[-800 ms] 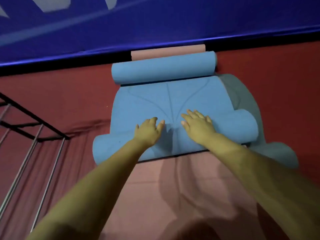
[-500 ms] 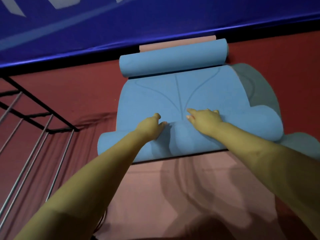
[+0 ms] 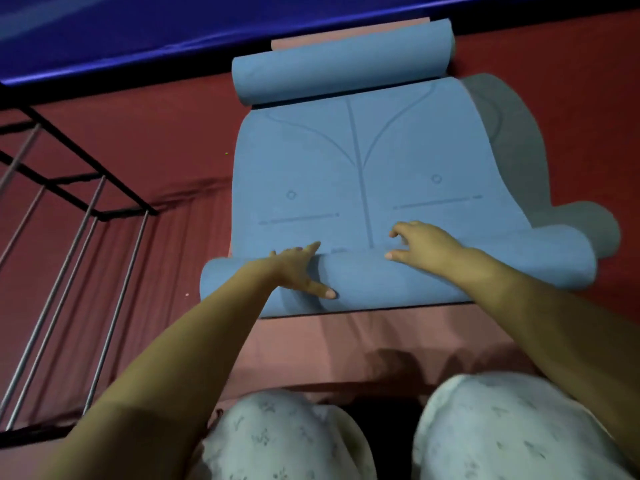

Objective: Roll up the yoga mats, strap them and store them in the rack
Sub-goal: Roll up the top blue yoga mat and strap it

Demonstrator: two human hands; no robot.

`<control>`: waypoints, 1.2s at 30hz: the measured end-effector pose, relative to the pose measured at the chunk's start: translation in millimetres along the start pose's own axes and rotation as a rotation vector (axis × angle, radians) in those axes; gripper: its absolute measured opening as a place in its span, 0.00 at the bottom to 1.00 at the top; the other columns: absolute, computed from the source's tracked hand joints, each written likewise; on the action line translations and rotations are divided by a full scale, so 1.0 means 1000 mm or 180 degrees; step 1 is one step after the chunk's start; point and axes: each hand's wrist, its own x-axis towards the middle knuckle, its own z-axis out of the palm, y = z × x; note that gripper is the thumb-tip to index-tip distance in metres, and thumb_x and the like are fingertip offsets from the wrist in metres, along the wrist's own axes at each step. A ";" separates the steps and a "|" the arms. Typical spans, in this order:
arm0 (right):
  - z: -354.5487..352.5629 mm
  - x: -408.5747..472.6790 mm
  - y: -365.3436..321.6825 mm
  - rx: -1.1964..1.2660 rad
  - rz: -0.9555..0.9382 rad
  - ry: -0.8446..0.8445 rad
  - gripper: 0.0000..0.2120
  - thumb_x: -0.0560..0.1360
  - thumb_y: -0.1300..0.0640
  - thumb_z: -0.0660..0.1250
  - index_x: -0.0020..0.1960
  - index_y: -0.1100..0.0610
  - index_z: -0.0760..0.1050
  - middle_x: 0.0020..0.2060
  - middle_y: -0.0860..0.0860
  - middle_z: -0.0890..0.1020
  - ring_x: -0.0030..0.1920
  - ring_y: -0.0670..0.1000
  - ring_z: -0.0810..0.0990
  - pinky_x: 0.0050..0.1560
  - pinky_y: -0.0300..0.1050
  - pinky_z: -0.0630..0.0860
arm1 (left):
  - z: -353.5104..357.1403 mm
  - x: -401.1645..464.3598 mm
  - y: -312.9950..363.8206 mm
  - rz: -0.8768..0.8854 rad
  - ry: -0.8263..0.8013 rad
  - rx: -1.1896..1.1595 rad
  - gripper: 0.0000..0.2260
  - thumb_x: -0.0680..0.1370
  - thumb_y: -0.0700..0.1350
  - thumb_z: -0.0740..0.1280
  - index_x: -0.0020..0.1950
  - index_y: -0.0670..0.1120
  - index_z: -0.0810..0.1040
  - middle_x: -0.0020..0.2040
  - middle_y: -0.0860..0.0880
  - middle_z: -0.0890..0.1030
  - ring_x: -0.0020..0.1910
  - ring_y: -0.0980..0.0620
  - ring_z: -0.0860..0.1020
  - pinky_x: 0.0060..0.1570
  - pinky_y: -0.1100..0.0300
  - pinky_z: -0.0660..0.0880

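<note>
The left hand [image 3: 298,268] lies on top of the near roll [image 3: 398,282] of the blue mat [image 3: 363,174], fingers stretched forward over the crest and thumb spread back toward the person, pressing rather than gripping. The right hand [image 3: 426,245] sits just beside it on the same roll, its fingers loosely bent with the tips on the flat part of the mat, thumb against the roll; it holds nothing closed inside it.

The mat lies on the red floor [image 3: 138,133], printed with a centre line, curved lines, two small circles and two short bars. Its near end is curled into the roll under the hands, and its far end is curled into a second roll [image 3: 343,60] against the dark blue wall [image 3: 173,26]. A pink mat [image 3: 363,344] lies beneath it, showing in front of the near roll and as a strip behind the far one. The rack [image 3: 86,202], black frame with metal bars, stands to the left, apart from the mats. The person's knees [image 3: 485,427] in pale patterned trousers are at the bottom edge.
</note>
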 end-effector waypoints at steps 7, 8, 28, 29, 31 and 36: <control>0.025 -0.054 0.012 -0.0874 0.0336 -0.1095 0.50 0.62 0.27 0.67 0.75 0.46 0.53 0.74 0.53 0.60 0.73 0.56 0.58 0.69 0.56 0.57 | 0.025 -0.029 0.000 0.0125 0.0299 -0.0341 0.26 0.72 0.58 0.71 0.64 0.46 0.74 0.55 0.48 0.76 0.58 0.47 0.75 0.53 0.60 0.69; 0.029 -0.060 0.013 -0.0852 0.0316 -0.1176 0.49 0.62 0.28 0.68 0.75 0.47 0.54 0.72 0.52 0.63 0.71 0.56 0.62 0.69 0.55 0.59 | 0.028 -0.033 0.002 0.0187 0.0208 -0.0345 0.22 0.72 0.55 0.72 0.62 0.45 0.76 0.53 0.49 0.76 0.56 0.47 0.75 0.50 0.61 0.69; -0.070 -0.308 -0.075 -0.0685 -0.1367 0.2044 0.12 0.65 0.58 0.74 0.34 0.56 0.70 0.33 0.50 0.71 0.36 0.56 0.75 0.30 0.38 0.58 | 0.043 -0.327 0.054 0.2024 0.3520 0.0878 0.07 0.74 0.43 0.63 0.38 0.41 0.76 0.41 0.47 0.77 0.37 0.43 0.75 0.30 0.53 0.73; -0.060 -0.321 -0.076 -0.0586 -0.1437 0.2005 0.11 0.65 0.56 0.72 0.34 0.55 0.68 0.33 0.50 0.71 0.36 0.55 0.74 0.29 0.39 0.61 | 0.052 -0.339 0.053 0.2055 0.3465 0.0876 0.08 0.74 0.43 0.62 0.39 0.41 0.76 0.41 0.46 0.77 0.37 0.42 0.75 0.31 0.52 0.73; -0.033 -0.340 -0.076 -0.0419 -0.1616 0.1904 0.11 0.64 0.56 0.69 0.35 0.52 0.65 0.33 0.48 0.69 0.37 0.51 0.70 0.28 0.42 0.65 | 0.070 -0.354 0.051 0.2086 0.3239 0.0903 0.05 0.73 0.40 0.64 0.39 0.41 0.77 0.43 0.46 0.78 0.38 0.43 0.77 0.31 0.51 0.74; -0.016 -0.356 -0.075 -0.0382 -0.1800 0.1870 0.04 0.65 0.59 0.60 0.34 0.54 0.65 0.33 0.48 0.68 0.36 0.48 0.65 0.28 0.41 0.61 | 0.096 -0.366 0.053 0.2167 0.2654 0.1187 0.05 0.69 0.35 0.64 0.41 0.41 0.79 0.46 0.48 0.81 0.38 0.46 0.78 0.31 0.52 0.76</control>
